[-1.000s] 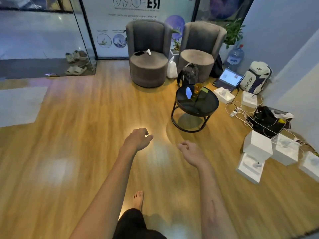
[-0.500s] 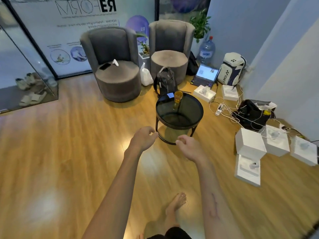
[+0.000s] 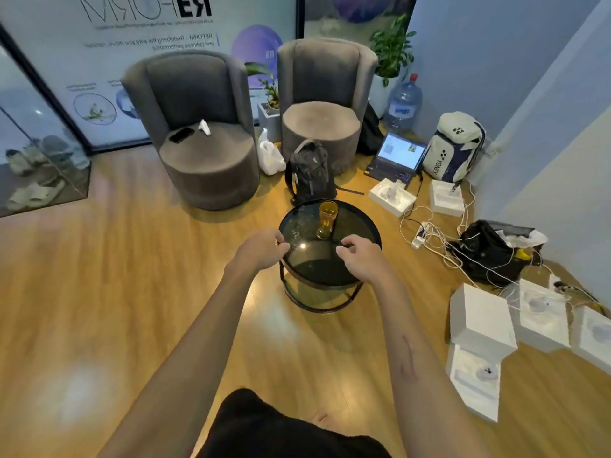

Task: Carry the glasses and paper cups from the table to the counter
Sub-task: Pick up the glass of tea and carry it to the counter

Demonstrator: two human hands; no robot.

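1. A small round counter (image 3: 360,226) with a dark glass top and a black metal frame stands on the wooden floor (image 3: 99,292) in front of the person.
2. One amber glass (image 3: 327,219) stands upright on the far half of that top, apart from both hands.
3. Behind the counter a black backpack (image 3: 310,171) sits on the floor, just beside the far rim, with a white plastic bag (image 3: 270,157) next to it.
4. Two grey round armchairs stand further back; the left armchair (image 3: 201,127) has a dark phone (image 3: 181,134) and a small white object (image 3: 205,127) on its seat, the right armchair (image 3: 322,104) has a bare seat.
5. To the right, on the floor, lie an open laptop (image 3: 396,157), a white sports backpack (image 3: 454,147), a large water bottle (image 3: 404,105), several white boxes (image 3: 479,320), a tangle of white cables (image 3: 436,233) and a black bag (image 3: 489,252).
6. Between the hands and the glass there is only bare dark tabletop.
7. Both arms stretch forward. The left hand (image 3: 261,247) hangs over the counter's left rim, fingers loosely curled, holding nothing.
8. The right hand (image 3: 360,256) hovers above the near half of the top, fingers also loosely bent, holding nothing, near the glass but not touching it.
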